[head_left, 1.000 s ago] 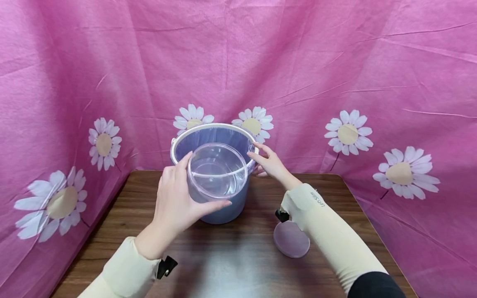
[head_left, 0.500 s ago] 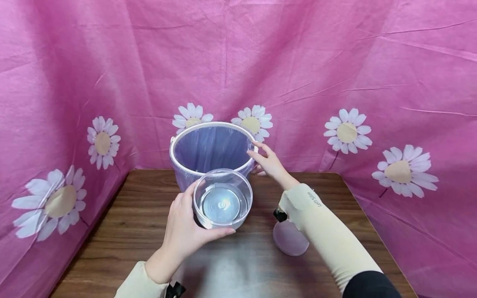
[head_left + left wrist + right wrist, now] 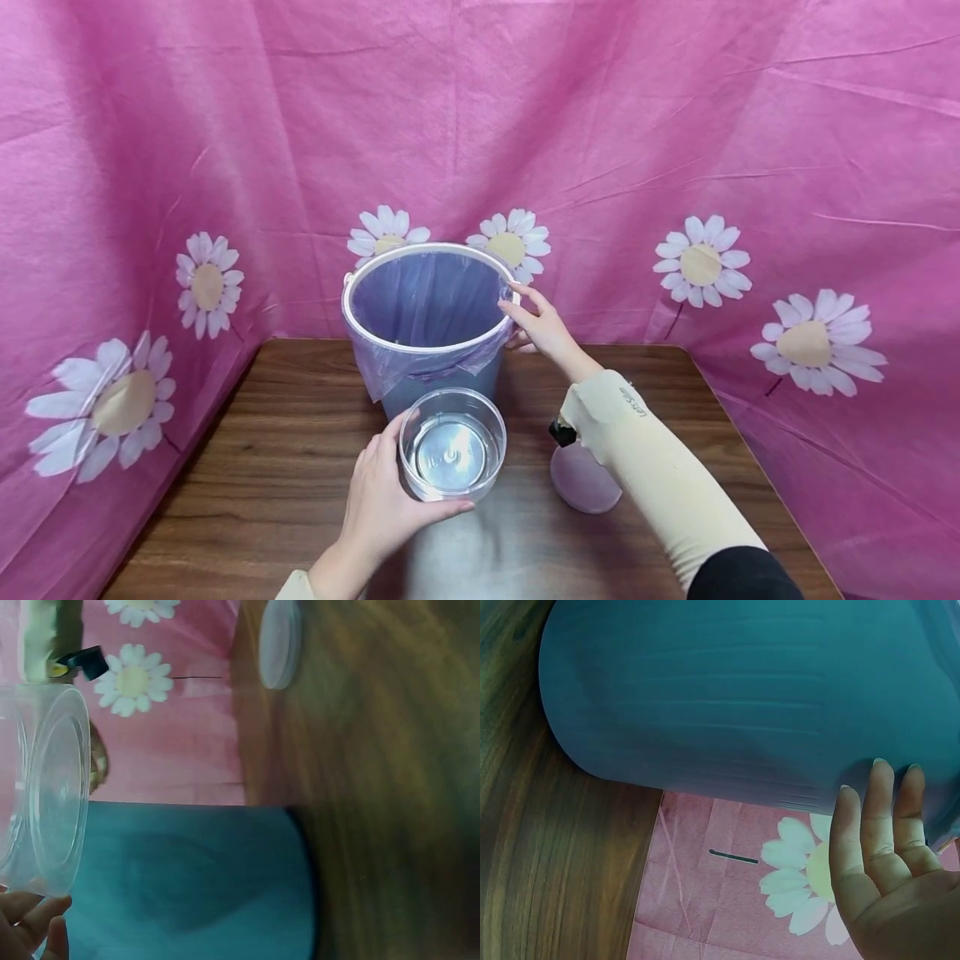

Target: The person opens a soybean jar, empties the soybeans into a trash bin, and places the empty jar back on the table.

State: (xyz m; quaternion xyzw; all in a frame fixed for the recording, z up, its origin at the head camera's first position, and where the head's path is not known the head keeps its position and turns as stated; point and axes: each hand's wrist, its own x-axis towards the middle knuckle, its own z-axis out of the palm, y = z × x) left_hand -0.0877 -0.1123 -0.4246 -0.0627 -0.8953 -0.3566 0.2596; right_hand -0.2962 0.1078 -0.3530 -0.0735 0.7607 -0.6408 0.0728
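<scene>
Left hand [image 3: 382, 508] fingers curl round the clear tub [image 3: 452, 446] before the bin [image 3: 427, 333] — right hand [image 3: 543, 325] fingers straight, together, on its rim.

Both hands are bare, with short, unpainted nails showing on the fingers [image 3: 883, 796] of the right hand [image 3: 546, 327]. Back from those fingers, past the wrist, the right arm wears a snug cream sleeve [image 3: 660, 475] with small dark lettering printed near its cuff, a small black clip [image 3: 562, 433] hanging under the cuff, and a black upper sleeve [image 3: 742, 575] beginning further up. Behind the left hand [image 3: 386, 508], only a sliver of the same cream cuff [image 3: 295, 587] shows at the wrist.
</scene>
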